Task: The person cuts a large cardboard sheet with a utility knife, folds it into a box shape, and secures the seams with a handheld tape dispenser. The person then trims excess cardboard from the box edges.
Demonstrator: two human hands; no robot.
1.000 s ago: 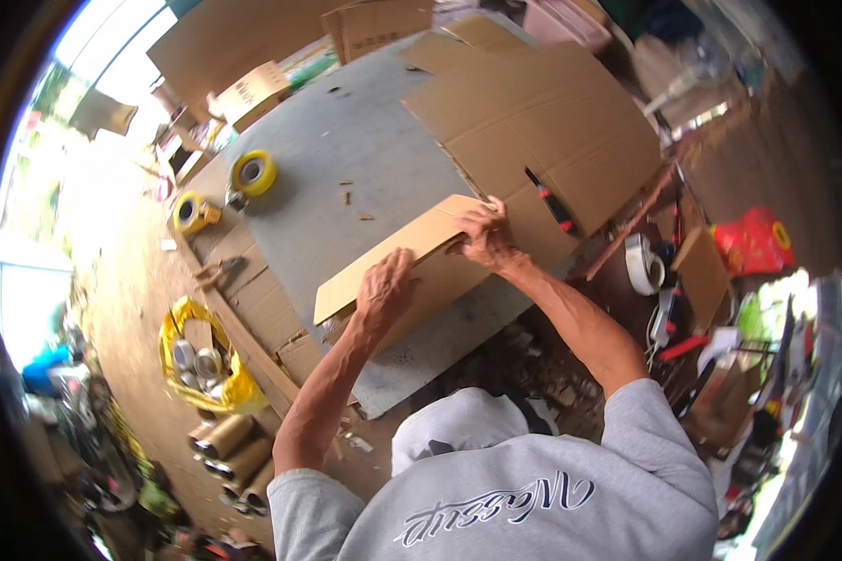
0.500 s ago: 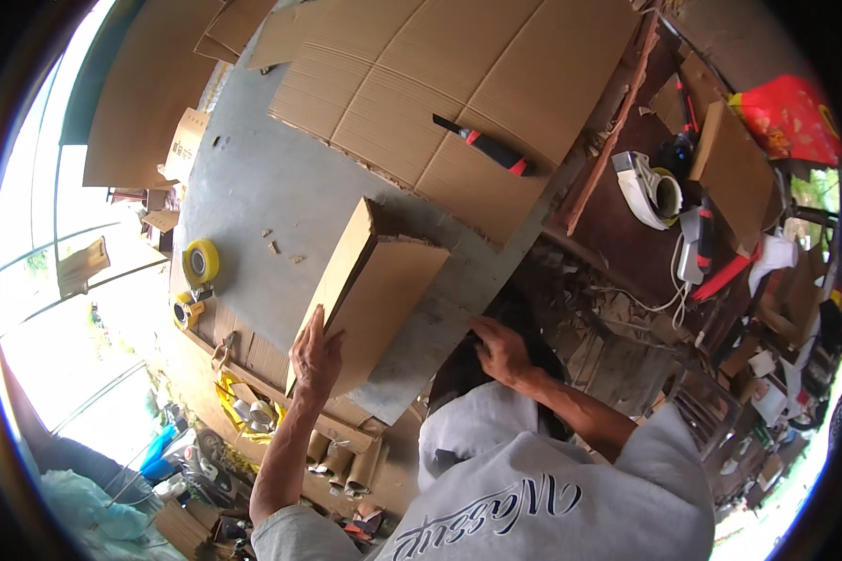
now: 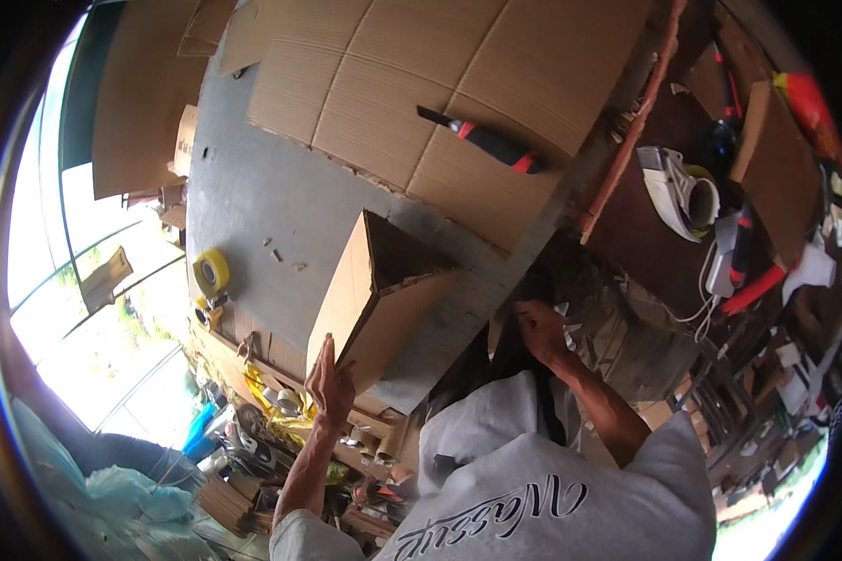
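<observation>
An open cardboard box (image 3: 398, 323) stands at the near part of the grey tabletop, its dark inside facing up and away from me. My left hand (image 3: 330, 385) lies against the box's near left corner, fingers stretched out along the cardboard. Past the table's near edge, my right hand (image 3: 541, 329) is apart from the box, its fingers curled; whether anything is in them is hidden. A utility knife (image 3: 491, 148) with a black and red handle rests on a large flat cardboard sheet (image 3: 365, 103) beyond the box.
Yellow tape rolls (image 3: 211, 270) sit at the table's left edge. On the right, a dark red surface (image 3: 627, 201) holds a white tape dispenser (image 3: 669, 192), a power strip (image 3: 723, 254) and cords. Cardboard scraps (image 3: 276, 254) dot the grey tabletop (image 3: 253, 206).
My right hand has moved right and slightly up, away from the box, and its fingers are more curled. The whole view has shifted a little; my left hand stays at the box's corner.
</observation>
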